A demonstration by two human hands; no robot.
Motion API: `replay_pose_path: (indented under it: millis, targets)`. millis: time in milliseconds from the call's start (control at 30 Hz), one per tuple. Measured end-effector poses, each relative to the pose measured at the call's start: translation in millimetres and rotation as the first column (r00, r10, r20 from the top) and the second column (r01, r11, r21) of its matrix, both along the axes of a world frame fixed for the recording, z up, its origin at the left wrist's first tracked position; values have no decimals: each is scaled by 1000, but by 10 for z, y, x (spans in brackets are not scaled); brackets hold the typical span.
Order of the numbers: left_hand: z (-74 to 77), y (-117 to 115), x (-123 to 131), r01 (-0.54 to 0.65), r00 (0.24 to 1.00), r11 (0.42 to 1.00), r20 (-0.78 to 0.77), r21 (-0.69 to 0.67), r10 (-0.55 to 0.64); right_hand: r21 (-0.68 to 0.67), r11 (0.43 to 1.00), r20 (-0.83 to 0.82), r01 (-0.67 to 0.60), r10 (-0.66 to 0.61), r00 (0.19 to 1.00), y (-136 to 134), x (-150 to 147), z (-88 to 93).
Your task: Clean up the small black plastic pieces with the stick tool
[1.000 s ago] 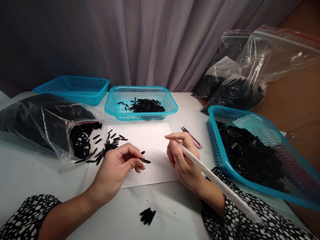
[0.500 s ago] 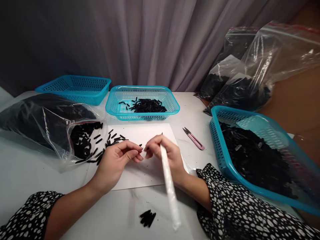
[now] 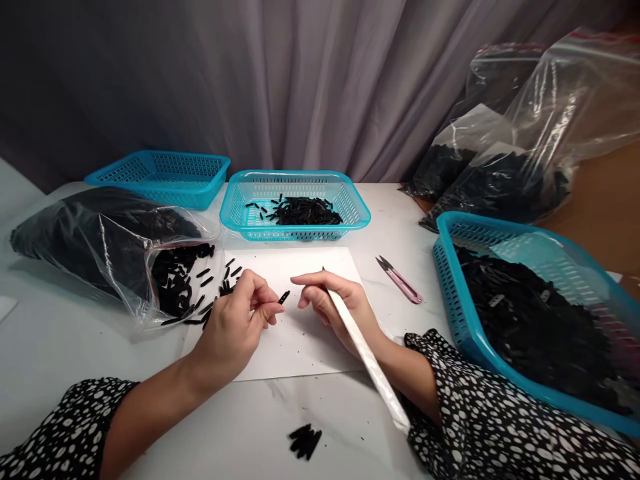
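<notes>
Between thumb and index finger, my left hand [image 3: 240, 323] pinches a small black strip with tiny holes [image 3: 284, 297]. My right hand [image 3: 345, 307] holds a long white-wrapped stick [image 3: 370, 357], its thin dark tip showing past the knuckles. The index finger points toward the strip, apart from it. Both hands are over a white sheet [image 3: 300, 357]. Similar loose black pieces [image 3: 227, 283] lie by my left hand, partly hidden by it, at the mouth of a clear bag [image 3: 115, 240]. A small pile of black pieces [image 3: 305, 441] sits on the table in front.
At the back stands a blue basket [image 3: 230, 217] with black pieces, beside another blue basket [image 3: 200, 199] at left. Pink-handled thread snips [image 3: 400, 280] lie right of the sheet. A large blue basket [image 3: 450, 313] full of black pieces and clear bags [image 3: 505, 180] are at right.
My right hand has drawn back from the left and its index finger has straightened. The white stick's lower end has swung right. The black strip now shows clearly in my left fingers.
</notes>
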State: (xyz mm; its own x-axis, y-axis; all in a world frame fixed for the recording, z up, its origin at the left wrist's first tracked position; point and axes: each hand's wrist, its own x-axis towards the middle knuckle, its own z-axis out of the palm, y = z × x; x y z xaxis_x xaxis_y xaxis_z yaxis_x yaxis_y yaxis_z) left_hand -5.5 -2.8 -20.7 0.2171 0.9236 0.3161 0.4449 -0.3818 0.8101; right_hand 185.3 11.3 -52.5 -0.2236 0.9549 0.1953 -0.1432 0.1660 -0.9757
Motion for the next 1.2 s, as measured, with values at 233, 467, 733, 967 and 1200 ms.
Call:
replay_pose_path:
  millis: [233, 467, 733, 967, 1200]
  targets:
    - [-39, -36, 2, 120, 984, 943, -159, 310, -73, 95, 995, 111, -18, 7, 994, -5, 3, -41]
    - [31, 186, -145, 145, 863, 891, -496, 429, 98, 14, 1000, 58, 24, -24, 998, -10, -7, -32]
    - [-107, 338, -296, 143, 704, 962, -707, 232, 66, -54, 998, -17, -11, 10, 1000, -25, -8, 6]
    - [-163, 375, -320, 105, 801, 971, -597, 214, 45, -68, 998, -9, 6, -7, 1000, -50, -7, 67]
    - [-150, 355, -295, 54, 882, 971, -466, 231, 62, -89, 996, -46, -11, 7, 999, -63, -21, 100]
